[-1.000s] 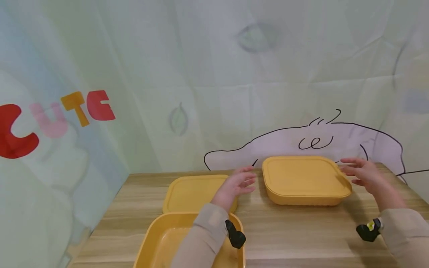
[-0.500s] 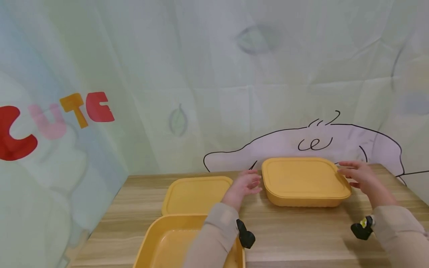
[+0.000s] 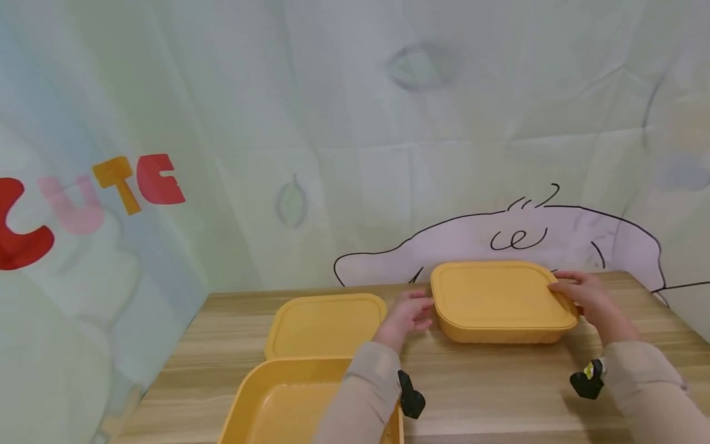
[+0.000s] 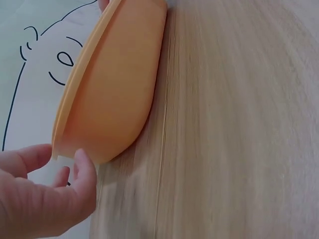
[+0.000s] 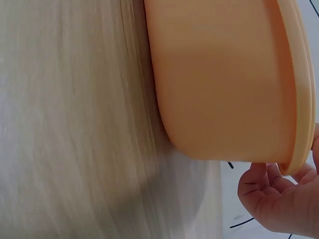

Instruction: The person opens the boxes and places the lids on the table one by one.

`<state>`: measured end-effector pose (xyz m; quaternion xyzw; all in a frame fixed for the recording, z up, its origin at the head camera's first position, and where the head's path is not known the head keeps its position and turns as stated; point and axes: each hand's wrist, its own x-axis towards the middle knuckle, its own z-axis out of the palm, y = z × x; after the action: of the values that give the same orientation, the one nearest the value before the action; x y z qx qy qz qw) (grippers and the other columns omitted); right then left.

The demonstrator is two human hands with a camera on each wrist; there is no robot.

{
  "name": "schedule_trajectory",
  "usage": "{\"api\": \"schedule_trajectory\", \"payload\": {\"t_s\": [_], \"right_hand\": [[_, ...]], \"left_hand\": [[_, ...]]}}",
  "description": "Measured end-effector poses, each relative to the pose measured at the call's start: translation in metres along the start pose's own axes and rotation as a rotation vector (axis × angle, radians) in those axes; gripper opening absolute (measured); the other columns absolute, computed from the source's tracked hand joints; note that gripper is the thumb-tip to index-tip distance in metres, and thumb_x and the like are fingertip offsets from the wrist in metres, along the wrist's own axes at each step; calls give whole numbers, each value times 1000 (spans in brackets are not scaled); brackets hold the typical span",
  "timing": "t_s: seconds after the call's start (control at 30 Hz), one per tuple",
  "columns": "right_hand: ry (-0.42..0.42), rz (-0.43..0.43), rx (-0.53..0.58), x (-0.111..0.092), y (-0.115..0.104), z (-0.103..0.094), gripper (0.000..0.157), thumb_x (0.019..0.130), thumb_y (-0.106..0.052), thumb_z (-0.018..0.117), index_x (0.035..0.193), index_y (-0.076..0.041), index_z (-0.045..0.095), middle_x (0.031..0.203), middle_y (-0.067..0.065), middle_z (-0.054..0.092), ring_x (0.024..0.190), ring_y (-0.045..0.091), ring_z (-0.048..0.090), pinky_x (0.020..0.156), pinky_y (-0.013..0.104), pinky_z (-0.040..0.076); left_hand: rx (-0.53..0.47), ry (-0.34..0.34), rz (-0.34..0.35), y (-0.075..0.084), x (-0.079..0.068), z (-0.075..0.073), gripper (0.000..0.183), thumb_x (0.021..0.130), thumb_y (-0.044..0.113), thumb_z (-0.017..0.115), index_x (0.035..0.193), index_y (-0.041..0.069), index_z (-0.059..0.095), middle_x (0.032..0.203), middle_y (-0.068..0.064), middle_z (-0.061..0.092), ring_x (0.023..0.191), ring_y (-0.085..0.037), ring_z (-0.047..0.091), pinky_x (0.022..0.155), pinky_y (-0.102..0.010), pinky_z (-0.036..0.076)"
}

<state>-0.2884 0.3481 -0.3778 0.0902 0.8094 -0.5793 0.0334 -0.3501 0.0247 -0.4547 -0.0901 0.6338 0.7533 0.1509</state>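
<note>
A yellow plastic food container with its lid on (image 3: pixel 505 296) sits at the back of the wooden table. At its left end is my left hand (image 3: pixel 407 317); in the left wrist view the fingers (image 4: pixel 85 174) are spread loosely about the lid's corner, a fingertip at the rim. My right hand (image 3: pixel 590 302) grips the right end at the lid's rim. In the right wrist view its fingers (image 5: pixel 259 181) curl under that rim.
An open yellow container (image 3: pixel 249 404) stands at the front left, partly behind the left sleeve. Behind it lies a flat yellow lid (image 3: pixel 324 324). A printed curtain (image 3: pixel 355 154) hangs right behind the wooden table (image 3: pixel 477 394).
Both hands have moved inward to the lidded container: the left hand to the right, the right hand to the left and onto the rim. The container has stayed in place.
</note>
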Motion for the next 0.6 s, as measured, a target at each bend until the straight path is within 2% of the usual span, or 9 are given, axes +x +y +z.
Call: {"api": "schedule_trajectory", "payload": {"t_s": [0.1, 0.17, 0.27, 0.33, 0.4, 0.5, 0.6], "right_hand": [[20, 13, -17, 2, -2, 3, 64, 91, -18, 59, 134, 14, 25, 78, -12, 52, 65, 4, 56, 61, 28, 52], [33, 26, -39, 2, -4, 4, 64, 91, -17, 58, 135, 15, 25, 83, -3, 55, 65, 4, 55, 60, 27, 53], [35, 34, -89, 2, -9, 5, 63, 92, -16, 56, 135, 16, 25, 102, 21, 53, 67, 4, 54, 62, 26, 53], [36, 38, -113, 2, -12, 7, 63, 92, -15, 56, 135, 17, 25, 116, 33, 43, 68, 4, 54, 63, 26, 53], [35, 37, -125, 2, -14, 8, 62, 91, -14, 56, 135, 18, 25, 124, 37, 35, 68, 3, 53, 63, 25, 53], [61, 41, -125, 2, -14, 10, 60, 90, -10, 57, 134, 17, 27, 121, 36, 37, 67, 3, 52, 61, 24, 52], [88, 22, -134, 2, -13, 12, 58, 89, -8, 57, 133, 18, 29, 115, 34, 42, 66, 4, 52, 60, 23, 51]], "left_hand": [[19, 15, 7, 30, -49, 11, 33, 89, 8, 61, 120, 0, 52, 86, -8, 56, 71, -14, 53, 74, -31, 53], [19, 8, 20, 43, -69, 16, 33, 90, 5, 59, 120, -5, 50, 84, -7, 55, 70, -12, 51, 76, -29, 52], [30, -5, 38, 55, -88, 20, 32, 89, 0, 59, 118, -10, 49, 81, -6, 51, 70, -13, 49, 74, -26, 50], [45, 5, 38, 60, -93, 20, 34, 86, -3, 61, 118, -10, 50, 82, -6, 52, 70, -13, 49, 71, -26, 50], [46, 15, 40, 61, -93, 21, 35, 85, -5, 62, 118, -9, 51, 85, -7, 54, 69, -13, 50, 67, -24, 50], [51, 24, 70, 56, -86, 23, 40, 82, -9, 63, 120, -7, 52, 90, -9, 56, 67, -12, 51, 60, -20, 48], [75, 31, 103, 50, -77, 25, 47, 79, -12, 62, 124, -4, 50, 87, -7, 55, 60, -10, 48, 52, -17, 44]]}}
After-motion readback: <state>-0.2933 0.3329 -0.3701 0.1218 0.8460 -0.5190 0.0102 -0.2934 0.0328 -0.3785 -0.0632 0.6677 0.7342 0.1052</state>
